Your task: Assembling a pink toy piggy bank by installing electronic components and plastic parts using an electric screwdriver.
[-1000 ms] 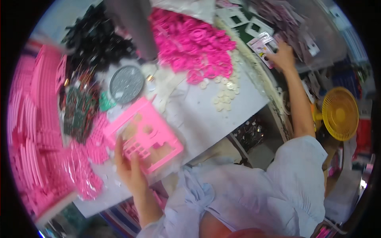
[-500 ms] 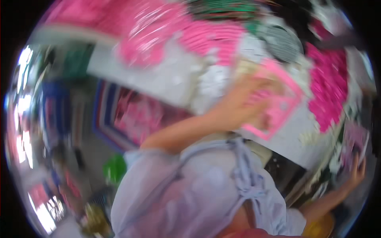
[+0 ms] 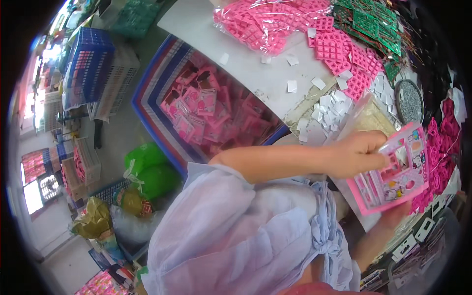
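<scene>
My left hand [image 3: 363, 153] is closed on a pink plastic toy panel [image 3: 404, 178] with a printed cartoon face and several cut-out openings. The thumb and fingers grip its left edge, and the panel is tilted over the right part of the worktable. My right hand [image 3: 388, 222] is just below the panel's lower edge, smeared by motion. Its fingers are hidden behind the panel, so whether it touches it cannot be told. Beside my left hand lie a heap of small white squares [image 3: 327, 110] and a tan block under clear film [image 3: 373, 115].
A striped bin [image 3: 142, 103] of wrapped pink pieces stands left of the table [image 3: 255, 69]. Further back lie pink grid pieces [image 3: 334, 51], green circuit boards [image 3: 368, 22] and a round grey dish [image 3: 409, 101]. Magenta parts [image 3: 445, 142] are at right; a green bag [image 3: 152, 169] is on the floor.
The view has swung, bringing more of the left side in. My right hand has come from the far right, beside a purplish packet, to just below the panel. My left hand still holds the panel.
</scene>
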### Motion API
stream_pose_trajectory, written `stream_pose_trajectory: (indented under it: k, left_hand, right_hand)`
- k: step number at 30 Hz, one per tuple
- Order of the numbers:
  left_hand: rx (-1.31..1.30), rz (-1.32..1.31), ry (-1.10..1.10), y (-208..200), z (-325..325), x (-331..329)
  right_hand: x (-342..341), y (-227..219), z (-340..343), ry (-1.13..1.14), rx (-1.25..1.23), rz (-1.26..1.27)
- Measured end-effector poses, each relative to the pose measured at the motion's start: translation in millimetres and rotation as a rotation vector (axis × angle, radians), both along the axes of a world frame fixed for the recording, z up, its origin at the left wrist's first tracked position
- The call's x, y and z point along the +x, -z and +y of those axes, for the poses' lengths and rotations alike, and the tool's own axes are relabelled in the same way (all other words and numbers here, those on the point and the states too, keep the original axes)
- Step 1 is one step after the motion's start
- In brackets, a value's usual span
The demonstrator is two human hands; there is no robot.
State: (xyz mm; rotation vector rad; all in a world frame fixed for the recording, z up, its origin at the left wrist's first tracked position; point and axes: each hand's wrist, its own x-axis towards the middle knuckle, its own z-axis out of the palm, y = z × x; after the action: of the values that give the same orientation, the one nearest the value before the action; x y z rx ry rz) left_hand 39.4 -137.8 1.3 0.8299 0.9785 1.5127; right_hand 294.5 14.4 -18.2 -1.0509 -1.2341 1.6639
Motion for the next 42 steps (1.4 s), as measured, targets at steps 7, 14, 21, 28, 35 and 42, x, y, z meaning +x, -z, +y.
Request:
stream_pose_trajectory:
  k: [7, 14, 21, 28, 35, 42]
  left_hand:
    - [0.145, 0.947, -0.559, -6.7, -1.1, -1.2]
    - [0.028, 0.776, -0.515, 3.0, -13.6, -16.0]
    - [-0.22, 0.696, -0.465, 2.6, -27.4, -1.4]
    - [-0.053, 0.195, -0.416, -19.2, -29.0, -13.4]
    - [-0.124, 0.904, -0.387, 8.1, -26.7, 1.2]
    - [-0.166, 0.806, -0.382, 15.9, -33.2, 9.3]
  right_hand:
    - [-63.7, -16.1, -35.6, -0.115, 0.067, -0.099]
    - [-90.5, -27.5, -31.8, -0.244, -0.287, 0.154]
    - [-88.2, -35.6, -38.6, -0.293, -0.185, 0.115]
    - [-92.8, -25.7, -31.4, -0.348, -0.215, 0.088]
    - [-105.1, -34.1, -43.6, -0.238, -0.175, 0.244]
    - [-101.7, -33.1, -47.3, -0.34, 0.067, 0.116]
